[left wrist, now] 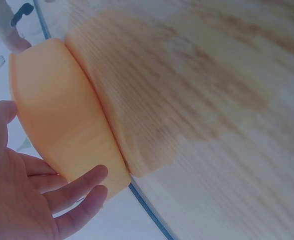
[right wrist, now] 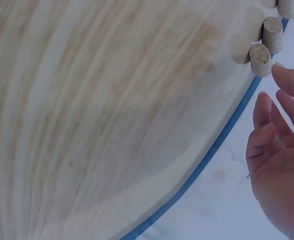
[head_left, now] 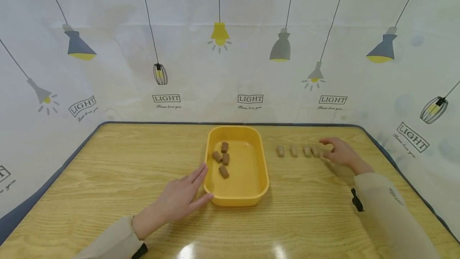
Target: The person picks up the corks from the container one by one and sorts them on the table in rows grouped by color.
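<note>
A yellow plastic tray [head_left: 248, 202] sits mid-table with several brown corks [head_left: 223, 172] lying at its left side. My left hand [head_left: 178, 197] rests against the tray's left wall near its front corner, fingers extended. In the left wrist view, its fingers [left wrist: 81, 187] lie along the outer wall of the tray [left wrist: 61, 105]. Right of the tray, several lighter corks stand in a row, the two rightmost close together. My right hand [head_left: 341, 153] is just right of the end cork [head_left: 315, 151], thumb and fingers apart. The right wrist view shows that cork [right wrist: 260, 61] upright, with nothing gripped.
Wood-grain table [head_left: 136, 151] lies all around, with a dark blue edge [right wrist: 207, 157]. Behind and at the sides stands a white backdrop [head_left: 201, 71] printed with hanging lamps. The row of corks stands near the table's back edge.
</note>
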Demonstrator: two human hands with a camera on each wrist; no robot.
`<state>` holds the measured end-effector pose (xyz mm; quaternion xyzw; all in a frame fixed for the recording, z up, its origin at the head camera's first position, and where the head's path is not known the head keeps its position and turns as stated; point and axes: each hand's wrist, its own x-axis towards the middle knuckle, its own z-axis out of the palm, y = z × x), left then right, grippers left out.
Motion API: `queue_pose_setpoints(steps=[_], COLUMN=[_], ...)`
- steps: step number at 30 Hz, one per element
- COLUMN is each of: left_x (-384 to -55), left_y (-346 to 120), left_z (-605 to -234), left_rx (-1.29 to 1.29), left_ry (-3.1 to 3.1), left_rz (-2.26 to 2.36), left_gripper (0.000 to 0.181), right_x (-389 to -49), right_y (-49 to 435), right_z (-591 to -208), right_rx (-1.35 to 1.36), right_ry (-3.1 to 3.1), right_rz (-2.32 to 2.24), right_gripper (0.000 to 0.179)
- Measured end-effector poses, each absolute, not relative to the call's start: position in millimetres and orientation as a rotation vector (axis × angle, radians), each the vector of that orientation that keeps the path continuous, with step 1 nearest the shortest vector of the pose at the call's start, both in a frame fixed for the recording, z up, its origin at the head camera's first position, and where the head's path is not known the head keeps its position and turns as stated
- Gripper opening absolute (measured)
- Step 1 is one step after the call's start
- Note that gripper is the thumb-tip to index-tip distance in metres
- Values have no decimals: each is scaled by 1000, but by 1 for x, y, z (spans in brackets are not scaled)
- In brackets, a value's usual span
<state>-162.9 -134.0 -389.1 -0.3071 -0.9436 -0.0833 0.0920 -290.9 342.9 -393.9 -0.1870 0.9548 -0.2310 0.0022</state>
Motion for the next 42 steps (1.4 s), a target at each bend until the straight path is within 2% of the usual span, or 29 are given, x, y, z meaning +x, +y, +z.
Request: queue_pose_setpoints(steps=[10,20,28,42], left_x=[-162,-162,-162,-165], left_y=[-134,-134,-135,-136], left_z=[-389,-391,-390,-391], left_rx=[-918,-912,-911,-913], left_ry=[-2790,-2789,-2787,-2792], left_rz=[-245,-253,-258,-267], left_gripper=[70,70,70,70], right_x=[-295,-295,-294,-298], right_y=[338,338,337,320], right_z=[-403,-405,-403,-373], right_rx=[-569,-534,-517,-642], right_ry=[2957,2999,3014,2994], right_rz=[-706,-662,-635,-785], right_gripper=[50,41,41,45])
